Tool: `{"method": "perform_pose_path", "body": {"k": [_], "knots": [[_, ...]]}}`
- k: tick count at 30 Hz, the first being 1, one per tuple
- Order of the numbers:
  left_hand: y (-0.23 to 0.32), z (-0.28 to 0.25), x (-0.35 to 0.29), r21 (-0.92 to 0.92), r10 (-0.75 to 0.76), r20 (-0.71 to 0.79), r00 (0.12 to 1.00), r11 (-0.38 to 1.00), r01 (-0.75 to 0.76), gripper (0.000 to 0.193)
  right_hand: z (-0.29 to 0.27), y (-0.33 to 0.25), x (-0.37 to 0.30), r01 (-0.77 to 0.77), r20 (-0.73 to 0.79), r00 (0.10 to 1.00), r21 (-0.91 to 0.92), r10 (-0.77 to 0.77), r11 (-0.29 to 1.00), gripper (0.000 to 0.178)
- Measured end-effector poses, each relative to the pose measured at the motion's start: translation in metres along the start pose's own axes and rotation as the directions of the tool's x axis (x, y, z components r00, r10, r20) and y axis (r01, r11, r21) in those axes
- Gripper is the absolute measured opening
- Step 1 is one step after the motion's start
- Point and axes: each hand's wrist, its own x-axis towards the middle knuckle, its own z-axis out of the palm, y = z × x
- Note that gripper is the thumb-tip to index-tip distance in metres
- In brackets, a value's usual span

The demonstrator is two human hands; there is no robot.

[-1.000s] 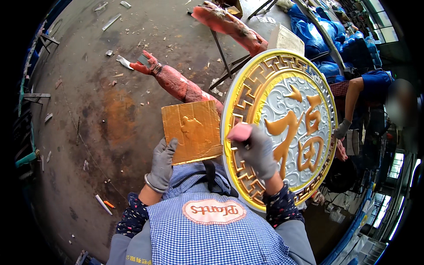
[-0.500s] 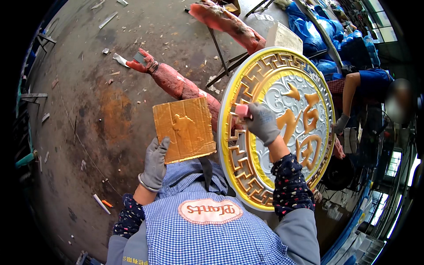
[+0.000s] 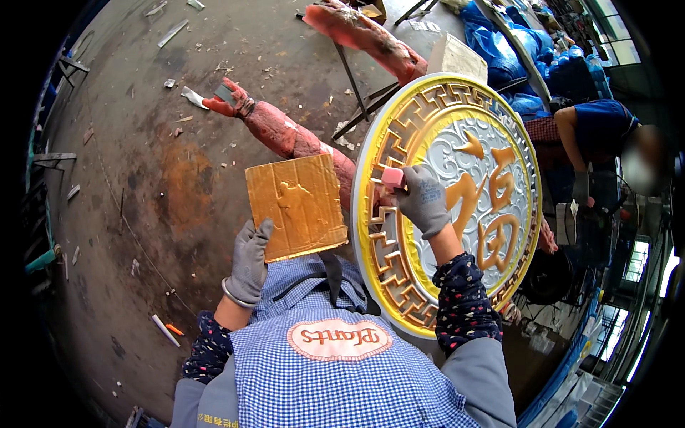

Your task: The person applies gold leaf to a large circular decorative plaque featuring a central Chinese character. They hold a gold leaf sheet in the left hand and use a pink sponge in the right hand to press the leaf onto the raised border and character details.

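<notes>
pale scraps litter the stained floor left of a round grey panel, its key-pattern border and raised character gold, its bands yellow. the right hand, forearm angled up, pinches a pink block at the border's left side; the left hand grips gold-smeared cardboard beside the panel.

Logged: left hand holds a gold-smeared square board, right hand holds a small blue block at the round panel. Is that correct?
Not quite: the head view shows the small block in the right hand is pink, not blue. The left hand does hold the board.
</notes>
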Motion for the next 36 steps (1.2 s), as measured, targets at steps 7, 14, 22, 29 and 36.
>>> {"method": "perform_pose_path", "body": {"k": [7, 14, 22, 29, 36], "knots": [[-0.002, -0.002, -0.001, -0.038, 0.007, 0.013, 1.000, 0.999, -0.007, 0.030, 0.003, 0.001, 0.001, 0.030, -0.030, 0.999, -0.005, -0.031, 1.000, 0.023], [-0.001, -0.009, -0.003, -0.024, -0.002, -0.013, 1.000, 1.000, 0.001, 0.030, 0.000, -0.026, 0.003, 0.123, -0.004, 0.992, 0.087, -0.123, 0.989, 0.027], [0.000, -0.013, -0.004, -0.009, 0.018, -0.013, 1.000, 1.000, -0.018, 0.031, -0.001, 0.000, -0.004, 0.036, -0.114, 0.993, 0.044, -0.031, 0.998, 0.027], [0.000, -0.010, -0.004, -0.014, 0.026, -0.026, 0.999, 1.000, -0.026, 0.032, 0.023, -0.013, -0.007, 0.121, -0.077, 0.990, -0.013, -0.121, 0.993, 0.025], [-0.003, -0.016, -0.005, -0.006, 0.026, -0.013, 1.000, 1.000, -0.026, 0.029, 0.007, -0.019, -0.009, 0.144, -0.136, 0.982, 0.112, -0.128, 0.983, 0.027]]}}
